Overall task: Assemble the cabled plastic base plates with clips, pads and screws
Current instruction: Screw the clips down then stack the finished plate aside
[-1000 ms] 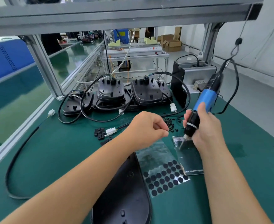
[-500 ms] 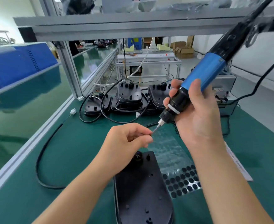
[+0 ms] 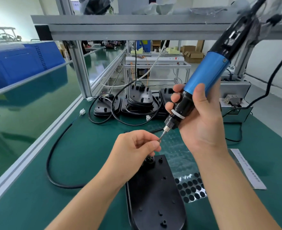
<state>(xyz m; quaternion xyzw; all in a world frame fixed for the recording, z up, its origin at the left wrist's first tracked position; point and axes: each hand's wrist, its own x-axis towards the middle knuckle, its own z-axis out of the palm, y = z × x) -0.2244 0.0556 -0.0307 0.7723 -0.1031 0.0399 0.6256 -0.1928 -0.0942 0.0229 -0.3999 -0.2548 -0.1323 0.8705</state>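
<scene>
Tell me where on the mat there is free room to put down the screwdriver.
Free: green mat inside the long black cable, left of the near base plate. Crowded: rear stack of base plates; right, the pad sheet and paper strip.

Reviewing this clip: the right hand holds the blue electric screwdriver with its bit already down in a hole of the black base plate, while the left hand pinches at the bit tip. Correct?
Not quite. In the head view the blue electric screwdriver, gripped by the right hand, is tilted in the air, its bit above the black base plate, not in a hole. The left hand does pinch at the bit tip.
</scene>
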